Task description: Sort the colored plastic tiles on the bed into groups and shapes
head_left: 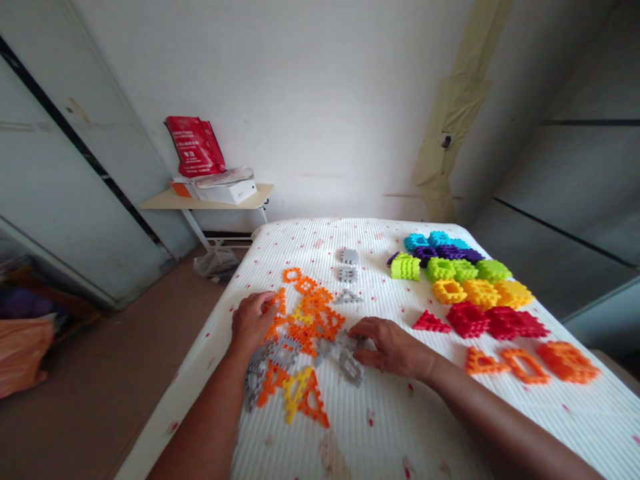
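My left hand [253, 320] rests at the left edge of a loose heap of orange interlocking building pieces [313, 303]. Its thumb and fingers are bent and apart, beside an orange piece, with no piece plainly held. My right hand [385, 343] reaches down from the right over several grey building pieces [351, 368], fingers curled around a grey one whose outline is blurred. More grey pieces [285, 351] lie below my left hand, among orange ones. A yellow triangular piece [295, 392] sits at the near side of the heap.
Grey pieces [349, 275] form a column beyond the heap. Sorted stacks stand right: blue [417, 242], purple [450, 252], green [443, 269], yellow [481, 293], red [467, 320], orange [567, 362]. A side table [165, 199] holds a red bag [195, 147] and white box [235, 191].
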Motion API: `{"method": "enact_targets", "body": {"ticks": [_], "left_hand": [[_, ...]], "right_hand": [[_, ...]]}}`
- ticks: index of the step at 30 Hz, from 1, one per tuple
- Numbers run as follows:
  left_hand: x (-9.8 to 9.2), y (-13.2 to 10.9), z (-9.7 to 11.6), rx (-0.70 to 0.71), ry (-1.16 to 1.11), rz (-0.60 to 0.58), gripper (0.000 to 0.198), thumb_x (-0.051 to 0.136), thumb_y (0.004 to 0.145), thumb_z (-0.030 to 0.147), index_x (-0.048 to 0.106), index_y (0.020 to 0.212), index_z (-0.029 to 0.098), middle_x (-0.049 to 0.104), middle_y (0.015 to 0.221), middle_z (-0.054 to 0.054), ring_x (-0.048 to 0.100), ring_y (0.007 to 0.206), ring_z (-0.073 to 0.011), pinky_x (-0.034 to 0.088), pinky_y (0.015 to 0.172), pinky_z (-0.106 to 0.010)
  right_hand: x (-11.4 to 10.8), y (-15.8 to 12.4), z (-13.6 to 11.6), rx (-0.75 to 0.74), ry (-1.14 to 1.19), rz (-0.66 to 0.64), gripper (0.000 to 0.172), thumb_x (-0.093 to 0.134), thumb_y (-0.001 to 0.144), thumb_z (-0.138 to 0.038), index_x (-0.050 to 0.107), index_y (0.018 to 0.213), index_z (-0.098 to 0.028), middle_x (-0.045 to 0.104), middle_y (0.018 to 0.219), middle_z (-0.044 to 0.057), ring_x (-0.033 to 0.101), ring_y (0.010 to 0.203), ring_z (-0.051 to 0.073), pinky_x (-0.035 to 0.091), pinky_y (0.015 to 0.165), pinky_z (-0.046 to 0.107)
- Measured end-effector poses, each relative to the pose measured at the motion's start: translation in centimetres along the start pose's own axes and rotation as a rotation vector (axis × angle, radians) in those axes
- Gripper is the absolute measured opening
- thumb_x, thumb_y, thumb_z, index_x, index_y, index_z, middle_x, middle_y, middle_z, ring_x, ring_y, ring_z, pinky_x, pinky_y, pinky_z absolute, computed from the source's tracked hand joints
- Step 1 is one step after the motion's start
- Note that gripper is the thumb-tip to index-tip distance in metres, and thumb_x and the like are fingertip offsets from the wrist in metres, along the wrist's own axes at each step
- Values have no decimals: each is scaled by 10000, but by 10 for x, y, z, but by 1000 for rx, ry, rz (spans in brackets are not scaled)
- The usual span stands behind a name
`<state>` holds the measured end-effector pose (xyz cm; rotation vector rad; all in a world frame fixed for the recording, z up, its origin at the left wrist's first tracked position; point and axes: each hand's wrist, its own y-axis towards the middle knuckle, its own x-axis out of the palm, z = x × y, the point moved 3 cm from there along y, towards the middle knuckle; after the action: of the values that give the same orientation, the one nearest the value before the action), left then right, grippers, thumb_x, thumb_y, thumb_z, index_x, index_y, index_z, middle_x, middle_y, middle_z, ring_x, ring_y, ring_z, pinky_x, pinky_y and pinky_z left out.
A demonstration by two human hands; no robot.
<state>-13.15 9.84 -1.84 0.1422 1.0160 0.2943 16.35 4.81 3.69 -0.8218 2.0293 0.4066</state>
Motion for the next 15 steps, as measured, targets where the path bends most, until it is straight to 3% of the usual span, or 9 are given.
{"method": "enact_targets", "body": {"ticks": [4, 8, 11, 15], "left_hand": [[2, 1, -2, 7, 2, 8, 358, 465, 772, 374, 642, 1032, 203, 661, 1043, -44, 588, 958, -200, 445, 881, -317], [4, 2, -5, 15, 4, 7, 357, 466, 777, 378, 642, 1031, 201, 660, 1049, -44, 591, 962, -197, 450, 876, -311], [4, 2, -6, 14, 8, -1, 357, 474, 768, 365, 640, 1040, 203, 661, 1055, -42, 594, 966, -197, 453, 872, -309], [4, 2, -6, 5, 9, -4, 356, 476, 765, 368, 640, 1037, 206, 664, 1048, -40, 595, 972, -198, 453, 876, -310]], "right_hand": [[-4, -3, 6, -59, 188, -34, 346, 331, 943, -349, 621, 930, -161, 643, 861, 52, 577, 767, 146, 427, 697, 249], [-1, 2, 17, 59, 245, 66, 411, 263, 963, -387, 557, 786, -159, 588, 658, 16, 542, 606, 120, 398, 592, 224], [0, 6, 23, 170, 114, 147, 361, 278, 960, -331, 552, 794, -167, 596, 640, 16, 561, 590, 122, 388, 584, 218], [-2, 7, 26, 313, -183, 241, 237, 386, 909, -231, 591, 1006, -162, 663, 875, 83, 631, 786, 167, 415, 689, 238]]}}
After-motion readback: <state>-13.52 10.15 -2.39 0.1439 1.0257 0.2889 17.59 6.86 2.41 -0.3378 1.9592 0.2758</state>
